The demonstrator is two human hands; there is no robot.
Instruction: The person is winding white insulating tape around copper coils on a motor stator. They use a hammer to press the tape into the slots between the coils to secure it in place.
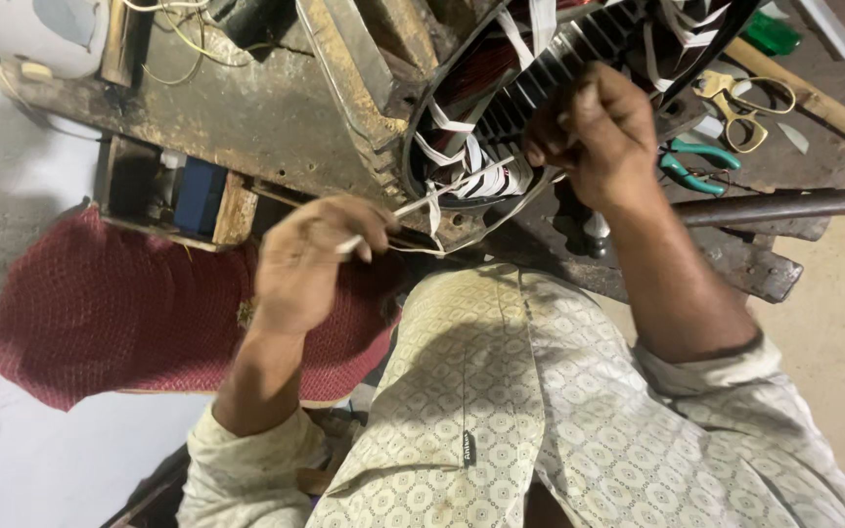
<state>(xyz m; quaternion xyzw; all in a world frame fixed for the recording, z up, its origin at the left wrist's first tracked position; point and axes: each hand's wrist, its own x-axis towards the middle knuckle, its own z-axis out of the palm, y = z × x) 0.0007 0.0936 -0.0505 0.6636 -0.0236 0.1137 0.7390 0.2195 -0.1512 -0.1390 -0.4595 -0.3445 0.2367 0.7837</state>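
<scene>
left hand (310,256): pinching thin white strip (413,207), wrist bent | right hand (594,132): fingers curled, gripping motor stator (530,88) rim

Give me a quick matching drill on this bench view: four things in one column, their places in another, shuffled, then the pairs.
Things:
1. left hand
2. right hand
3. scissors
4. pliers

Places:
A. just right of the right wrist, teal handles
B. gripping the stator rim
C. pinching a thin white strip
D. upper right of the bench, yellow handles

Pairs: 1-C, 2-B, 3-D, 4-A
</scene>
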